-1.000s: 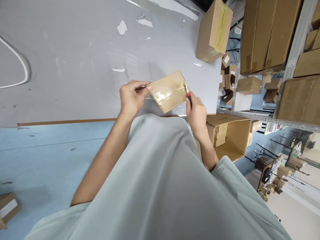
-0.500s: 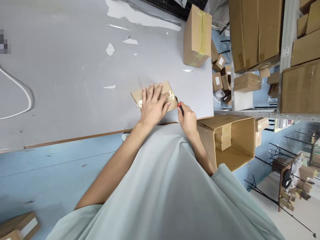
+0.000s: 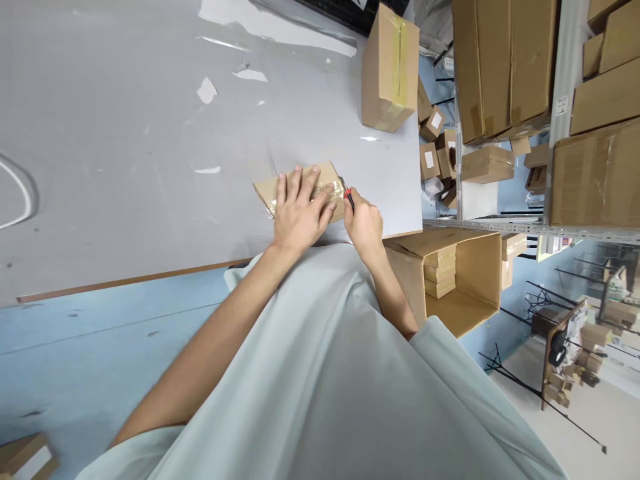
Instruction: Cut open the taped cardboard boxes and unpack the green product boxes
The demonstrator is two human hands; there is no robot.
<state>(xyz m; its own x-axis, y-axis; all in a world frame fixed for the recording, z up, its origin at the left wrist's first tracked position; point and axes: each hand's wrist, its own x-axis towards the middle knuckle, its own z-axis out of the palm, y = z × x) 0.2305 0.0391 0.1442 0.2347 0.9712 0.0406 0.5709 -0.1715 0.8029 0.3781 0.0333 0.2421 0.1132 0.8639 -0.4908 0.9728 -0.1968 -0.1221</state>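
Observation:
A small flat cardboard box point(image 3: 327, 175) with shiny clear tape across it lies near the front edge of the table. My left hand point(image 3: 299, 210) rests flat on top of it, fingers spread, covering much of its middle. In my right hand point(image 3: 364, 225) is a utility knife point(image 3: 349, 195) with a red and black handle, gripped in closed fingers. The knife's tip is at the box's right edge; whether the blade is in the tape I cannot tell.
On the grey table point(image 3: 125, 167) lie white paper scraps point(image 3: 207, 91) and a white cable point(image 3: 25, 200). A taped carton point(image 3: 390, 70) stands at the back right. Beside the table, an open carton point(image 3: 463, 313) holds several small boxes point(image 3: 440, 273). Shelves with cartons point(image 3: 505, 67) rise at right.
My right hand and the knife have moved up along the box's right edge. My left hand stays on the box. The whole view has shifted slightly.

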